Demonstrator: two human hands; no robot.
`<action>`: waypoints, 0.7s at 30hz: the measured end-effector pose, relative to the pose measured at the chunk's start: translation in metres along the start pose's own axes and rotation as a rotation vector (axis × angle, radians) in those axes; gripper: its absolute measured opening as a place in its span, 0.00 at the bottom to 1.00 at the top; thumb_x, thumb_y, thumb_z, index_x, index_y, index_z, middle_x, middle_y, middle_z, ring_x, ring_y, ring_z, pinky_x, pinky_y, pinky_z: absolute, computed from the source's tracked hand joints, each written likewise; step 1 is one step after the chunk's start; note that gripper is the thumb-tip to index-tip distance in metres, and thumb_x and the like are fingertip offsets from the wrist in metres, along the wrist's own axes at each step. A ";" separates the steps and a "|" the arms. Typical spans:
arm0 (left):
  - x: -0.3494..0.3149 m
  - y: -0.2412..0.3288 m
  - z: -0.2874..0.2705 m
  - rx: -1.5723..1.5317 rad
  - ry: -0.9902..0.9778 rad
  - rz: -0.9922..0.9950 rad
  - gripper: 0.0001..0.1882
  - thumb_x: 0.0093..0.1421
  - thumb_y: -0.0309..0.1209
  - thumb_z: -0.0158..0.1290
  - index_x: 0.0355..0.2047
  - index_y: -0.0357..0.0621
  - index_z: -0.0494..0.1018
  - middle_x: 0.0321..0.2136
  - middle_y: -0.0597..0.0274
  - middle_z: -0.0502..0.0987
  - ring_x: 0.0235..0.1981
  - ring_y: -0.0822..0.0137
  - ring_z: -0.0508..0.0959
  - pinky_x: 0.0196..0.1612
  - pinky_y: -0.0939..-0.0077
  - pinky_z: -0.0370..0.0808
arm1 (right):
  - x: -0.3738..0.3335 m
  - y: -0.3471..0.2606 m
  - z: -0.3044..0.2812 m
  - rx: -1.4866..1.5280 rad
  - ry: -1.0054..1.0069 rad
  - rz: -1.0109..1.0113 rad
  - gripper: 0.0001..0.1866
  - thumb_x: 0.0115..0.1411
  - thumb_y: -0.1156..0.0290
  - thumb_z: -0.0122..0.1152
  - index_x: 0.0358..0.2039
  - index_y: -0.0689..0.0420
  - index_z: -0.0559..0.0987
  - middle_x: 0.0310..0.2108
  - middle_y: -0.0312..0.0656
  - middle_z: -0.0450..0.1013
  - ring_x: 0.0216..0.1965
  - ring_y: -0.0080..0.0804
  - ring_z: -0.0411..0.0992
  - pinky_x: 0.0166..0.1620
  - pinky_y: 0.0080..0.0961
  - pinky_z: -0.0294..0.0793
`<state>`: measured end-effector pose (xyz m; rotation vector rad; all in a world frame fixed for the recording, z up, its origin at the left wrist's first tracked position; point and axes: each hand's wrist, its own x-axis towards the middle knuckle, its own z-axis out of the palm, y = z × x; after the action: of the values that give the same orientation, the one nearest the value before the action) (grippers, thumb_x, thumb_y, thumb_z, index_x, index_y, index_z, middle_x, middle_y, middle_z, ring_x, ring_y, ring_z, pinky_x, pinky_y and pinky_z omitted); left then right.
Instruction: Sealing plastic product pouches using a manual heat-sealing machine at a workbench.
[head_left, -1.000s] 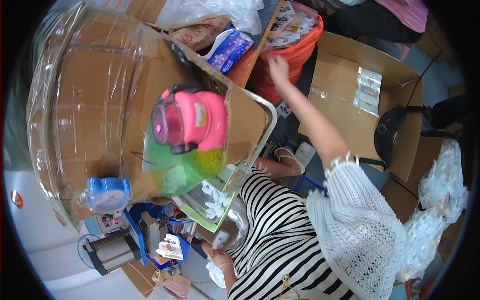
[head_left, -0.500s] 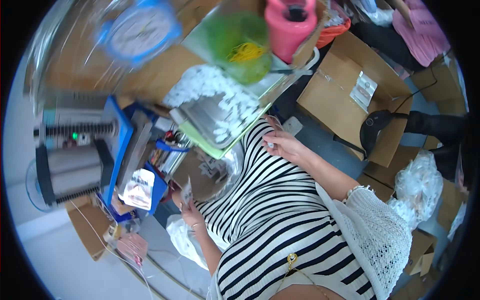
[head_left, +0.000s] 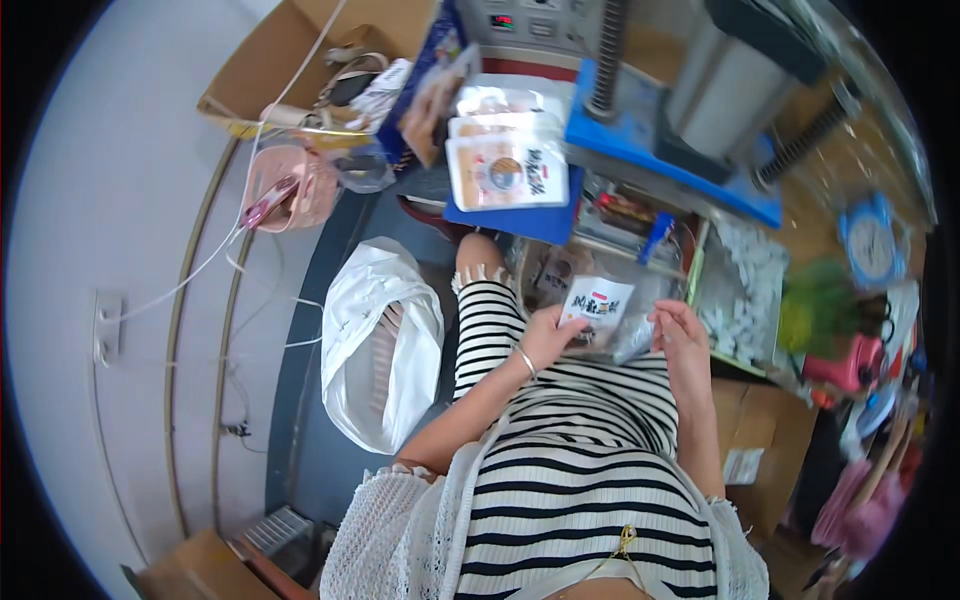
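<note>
The left hand (head_left: 548, 338) and the right hand (head_left: 682, 340) each pinch a side of a small clear packet (head_left: 600, 312) with a white label — held above the lap, just below the blue tray (head_left: 520, 215) of similar packets.

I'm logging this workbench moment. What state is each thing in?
Left hand: closed on the small packet.
Right hand: fingers pinch the packet's clear end.
Small packet: held up between both hands, label facing up.
White bag: on the floor, mouth open.
Pouches: lying flat on the blue tray.
Blue clock: lying face up.
</note>
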<state>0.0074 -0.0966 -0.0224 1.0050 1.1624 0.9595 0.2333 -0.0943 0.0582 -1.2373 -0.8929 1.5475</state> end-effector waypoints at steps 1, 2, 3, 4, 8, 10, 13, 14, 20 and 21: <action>-0.001 0.001 -0.003 -0.167 -0.063 0.016 0.12 0.59 0.33 0.58 0.37 0.35 0.77 0.31 0.66 0.79 0.29 0.79 0.75 0.32 0.82 0.73 | 0.004 -0.001 0.005 -0.074 0.003 -0.008 0.11 0.63 0.76 0.46 0.44 0.61 0.74 0.38 0.38 0.73 0.35 0.22 0.69 0.39 0.18 0.69; -0.001 0.003 -0.003 -0.119 0.016 0.015 0.12 0.59 0.33 0.58 0.37 0.35 0.77 0.31 0.66 0.79 0.29 0.79 0.75 0.32 0.82 0.73 | 0.008 -0.001 0.006 -0.145 0.011 -0.023 0.10 0.63 0.75 0.46 0.43 0.61 0.74 0.39 0.38 0.73 0.35 0.22 0.69 0.39 0.18 0.69; -0.002 0.006 -0.006 -0.155 0.051 0.004 0.12 0.58 0.33 0.57 0.36 0.35 0.77 0.30 0.66 0.79 0.30 0.80 0.74 0.32 0.82 0.72 | 0.012 0.000 0.008 -0.213 0.020 -0.044 0.10 0.63 0.75 0.47 0.42 0.61 0.74 0.39 0.38 0.74 0.35 0.22 0.69 0.39 0.18 0.69; -0.003 0.009 -0.007 -0.192 0.082 -0.011 0.12 0.58 0.33 0.57 0.36 0.34 0.77 0.30 0.67 0.79 0.31 0.80 0.74 0.33 0.82 0.71 | 0.013 0.002 0.010 -0.223 0.009 -0.041 0.10 0.63 0.75 0.47 0.42 0.61 0.74 0.39 0.38 0.74 0.35 0.22 0.69 0.39 0.18 0.69; -0.001 0.019 -0.016 -0.160 0.140 -0.012 0.12 0.58 0.33 0.58 0.35 0.35 0.77 0.30 0.68 0.79 0.29 0.81 0.73 0.32 0.83 0.70 | 0.016 0.006 0.022 -0.065 -0.089 0.079 0.09 0.62 0.76 0.49 0.41 0.62 0.75 0.40 0.38 0.74 0.37 0.22 0.70 0.42 0.18 0.69; 0.003 0.022 -0.018 -0.121 0.137 -0.039 0.11 0.58 0.33 0.59 0.34 0.35 0.77 0.29 0.68 0.79 0.28 0.82 0.73 0.30 0.84 0.70 | 0.014 0.002 0.028 -0.235 -0.071 0.009 0.09 0.61 0.78 0.50 0.42 0.62 0.75 0.40 0.40 0.75 0.38 0.23 0.71 0.44 0.19 0.69; 0.015 0.027 -0.011 0.228 0.085 0.011 0.11 0.56 0.32 0.60 0.33 0.36 0.78 0.27 0.71 0.78 0.27 0.83 0.71 0.29 0.85 0.68 | 0.017 -0.013 0.031 -0.331 0.038 -0.161 0.09 0.58 0.80 0.55 0.40 0.63 0.76 0.39 0.40 0.75 0.41 0.24 0.72 0.48 0.20 0.68; 0.020 0.030 -0.005 0.223 0.064 -0.013 0.10 0.55 0.32 0.61 0.32 0.36 0.79 0.26 0.71 0.78 0.26 0.83 0.71 0.28 0.86 0.68 | 0.022 -0.020 0.030 -0.335 0.023 -0.288 0.08 0.58 0.80 0.55 0.39 0.63 0.76 0.39 0.40 0.75 0.42 0.24 0.72 0.48 0.20 0.68; 0.028 0.046 0.033 0.004 -0.041 -0.047 0.11 0.53 0.32 0.63 0.30 0.35 0.79 0.21 0.72 0.75 0.23 0.83 0.68 0.26 0.86 0.66 | 0.053 -0.045 0.022 -0.379 0.000 -0.516 0.07 0.57 0.83 0.55 0.36 0.65 0.77 0.37 0.39 0.74 0.40 0.23 0.72 0.45 0.20 0.70; 0.028 0.047 0.036 0.006 -0.056 -0.077 0.11 0.54 0.32 0.62 0.32 0.36 0.79 0.23 0.71 0.77 0.23 0.83 0.70 0.26 0.86 0.67 | 0.059 -0.044 0.024 -0.413 -0.029 -0.476 0.06 0.57 0.83 0.55 0.36 0.64 0.77 0.36 0.39 0.75 0.39 0.23 0.72 0.44 0.20 0.71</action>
<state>0.0432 -0.0607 0.0196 0.9787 1.1498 0.8625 0.2162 -0.0247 0.0866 -1.1682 -1.4578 1.0327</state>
